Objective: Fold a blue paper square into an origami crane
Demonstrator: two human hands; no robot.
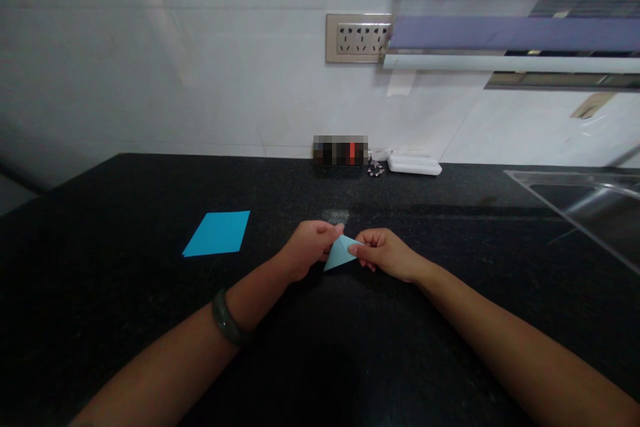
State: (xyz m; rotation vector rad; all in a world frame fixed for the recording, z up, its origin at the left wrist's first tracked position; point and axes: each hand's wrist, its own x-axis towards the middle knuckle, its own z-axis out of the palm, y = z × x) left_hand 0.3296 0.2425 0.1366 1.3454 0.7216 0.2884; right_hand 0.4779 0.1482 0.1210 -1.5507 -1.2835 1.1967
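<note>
A small folded piece of light blue paper (339, 253) is held between my two hands, just above the dark countertop. My left hand (311, 245) pinches its upper left edge near the top corner, with the fingertips together. On the other side, my right hand (387, 253) grips the right corner, its thumb lying flat on the paper's face and the other fingers curled behind. The folded paper looks roughly triangular, one point hanging toward me. Part of it is hidden by my fingers.
Bright blue paper sheets (217, 233) lie on the black speckled countertop (280, 360) to the left. Against the tiled wall stand a blurred dark box (333, 151), a beaded band (375, 168) and a white power strip (415, 165). A metal sink (595, 207) is at right.
</note>
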